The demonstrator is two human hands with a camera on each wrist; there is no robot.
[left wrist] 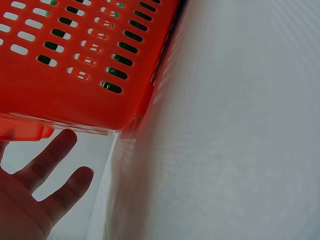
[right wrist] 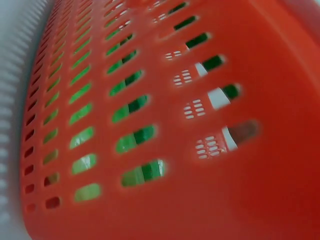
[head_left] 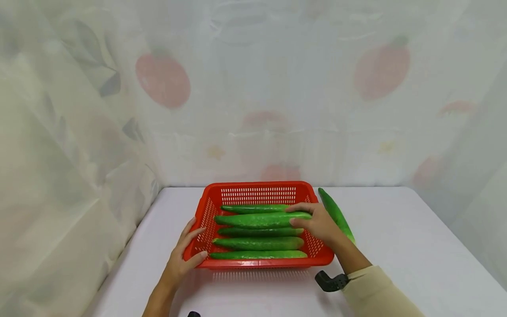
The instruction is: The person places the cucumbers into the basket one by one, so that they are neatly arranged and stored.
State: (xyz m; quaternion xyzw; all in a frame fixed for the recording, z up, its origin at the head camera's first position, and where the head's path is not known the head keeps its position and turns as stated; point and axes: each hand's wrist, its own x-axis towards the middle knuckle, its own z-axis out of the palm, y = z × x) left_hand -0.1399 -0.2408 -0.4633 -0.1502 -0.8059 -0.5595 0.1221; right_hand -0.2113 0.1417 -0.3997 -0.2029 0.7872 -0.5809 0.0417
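Note:
A red plastic basket [head_left: 259, 263] with slotted walls holds several long green cucumbers lying side by side. My right hand [head_left: 318, 221] pinches the right end of one cucumber [head_left: 253, 220] between thumb and fingers, just over the others. Against the basket's left rim rests my left hand [head_left: 180, 257], its fingers spread and thumb over the front left corner. In the left wrist view, two fingers of the left hand [left wrist: 30, 200] extend outside the basket wall [left wrist: 60, 95]. Only the slotted basket wall [right wrist: 225, 200], with green behind it, fills the right wrist view; the right hand is hidden there.
Another cucumber [head_left: 336, 214] lies on the white table [head_left: 396, 246], right of the basket. A pale curtain printed with red fruit [head_left: 162, 81] hangs behind the table, and sheeting [head_left: 59, 176] stands along its left side. A black wrist device [head_left: 332, 281] sits at the right sleeve.

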